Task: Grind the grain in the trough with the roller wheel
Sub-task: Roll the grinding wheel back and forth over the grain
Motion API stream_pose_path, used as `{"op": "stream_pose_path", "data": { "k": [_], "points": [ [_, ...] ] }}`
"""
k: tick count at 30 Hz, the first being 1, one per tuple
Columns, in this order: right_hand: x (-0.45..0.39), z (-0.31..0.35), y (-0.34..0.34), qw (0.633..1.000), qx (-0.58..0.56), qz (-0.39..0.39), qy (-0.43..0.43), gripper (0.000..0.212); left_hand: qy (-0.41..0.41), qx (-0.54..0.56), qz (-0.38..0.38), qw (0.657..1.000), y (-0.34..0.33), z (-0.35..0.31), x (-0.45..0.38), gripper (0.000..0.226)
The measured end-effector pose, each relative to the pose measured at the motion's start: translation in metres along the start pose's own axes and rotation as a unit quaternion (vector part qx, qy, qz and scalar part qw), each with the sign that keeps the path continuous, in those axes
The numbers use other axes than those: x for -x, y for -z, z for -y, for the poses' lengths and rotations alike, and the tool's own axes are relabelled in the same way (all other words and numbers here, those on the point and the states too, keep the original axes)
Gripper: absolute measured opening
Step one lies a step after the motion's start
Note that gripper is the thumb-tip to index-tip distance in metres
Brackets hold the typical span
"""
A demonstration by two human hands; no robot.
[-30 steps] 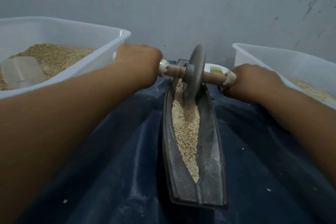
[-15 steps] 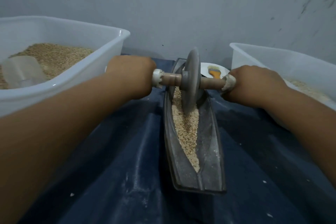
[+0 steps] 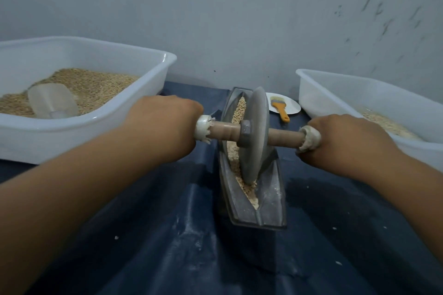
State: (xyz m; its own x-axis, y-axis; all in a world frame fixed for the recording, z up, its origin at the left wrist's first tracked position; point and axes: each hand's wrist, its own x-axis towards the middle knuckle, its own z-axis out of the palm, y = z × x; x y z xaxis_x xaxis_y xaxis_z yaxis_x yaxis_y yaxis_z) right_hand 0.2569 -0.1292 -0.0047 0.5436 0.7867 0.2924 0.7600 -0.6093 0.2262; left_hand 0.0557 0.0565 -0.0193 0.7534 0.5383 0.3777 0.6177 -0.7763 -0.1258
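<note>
1. Roller wheel (image 3: 254, 136) looks like heavy, stiff metal or stone, standing on edge in the trough (image 3: 271, 189), down in the grain (image 3: 236, 163).
2. Best held at the wrapped axle ends: left hand (image 3: 165, 124) and right hand (image 3: 345, 141) both wrapped tight there.
3. Versus a second back: rolled from the far end toward the near end.
</note>
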Motion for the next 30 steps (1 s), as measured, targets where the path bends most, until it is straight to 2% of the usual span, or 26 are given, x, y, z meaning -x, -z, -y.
{"op": "stream_pose_path", "data": {
  "k": [4,8,10,13,15,17,20,22,26,30],
  "points": [
    [0.016,-0.005,0.008,1.0,-0.008,0.031,0.0,0.028,-0.008,-0.015,0.015,1.0,0.015,0.0,0.014,0.016],
    [0.026,-0.015,0.012,0.999,-0.036,0.029,0.016,0.045,-0.012,-0.017,0.034,0.999,0.024,0.006,0.023,0.014],
    [0.026,-0.019,0.01,0.995,-0.083,0.054,0.029,0.04,-0.013,-0.014,0.038,0.999,0.025,0.008,0.024,0.014],
    [0.013,-0.019,0.002,0.993,-0.065,0.09,0.04,0.034,-0.01,-0.02,0.031,0.999,0.016,0.008,0.016,0.014],
    [0.003,-0.016,-0.005,0.995,-0.052,0.073,0.041,0.037,-0.01,-0.017,0.009,1.0,0.004,0.006,0.007,0.015],
    [-0.006,-0.011,-0.01,0.999,-0.029,0.032,0.024,0.029,-0.002,-0.008,-0.007,1.0,-0.01,0.006,-0.008,0.018],
    [-0.034,-0.005,-0.021,0.999,0.018,-0.039,0.011,0.021,0.011,0.015,0.046,0.999,-0.024,0.007,-0.047,0.016],
    [-0.063,-0.003,-0.024,0.999,0.015,-0.041,-0.003,0.019,0.019,0.026,0.067,0.997,-0.031,0.007,-0.072,0.015],
    [-0.111,-0.01,-0.029,1.0,-0.016,-0.015,-0.014,0.019,0.046,0.03,-0.005,0.998,-0.04,0.004,-0.103,0.011],
    [-0.116,-0.013,-0.037,0.999,-0.043,-0.01,-0.023,0.019,0.039,0.013,-0.059,0.997,-0.042,0.002,-0.106,0.013]
  ]
}}
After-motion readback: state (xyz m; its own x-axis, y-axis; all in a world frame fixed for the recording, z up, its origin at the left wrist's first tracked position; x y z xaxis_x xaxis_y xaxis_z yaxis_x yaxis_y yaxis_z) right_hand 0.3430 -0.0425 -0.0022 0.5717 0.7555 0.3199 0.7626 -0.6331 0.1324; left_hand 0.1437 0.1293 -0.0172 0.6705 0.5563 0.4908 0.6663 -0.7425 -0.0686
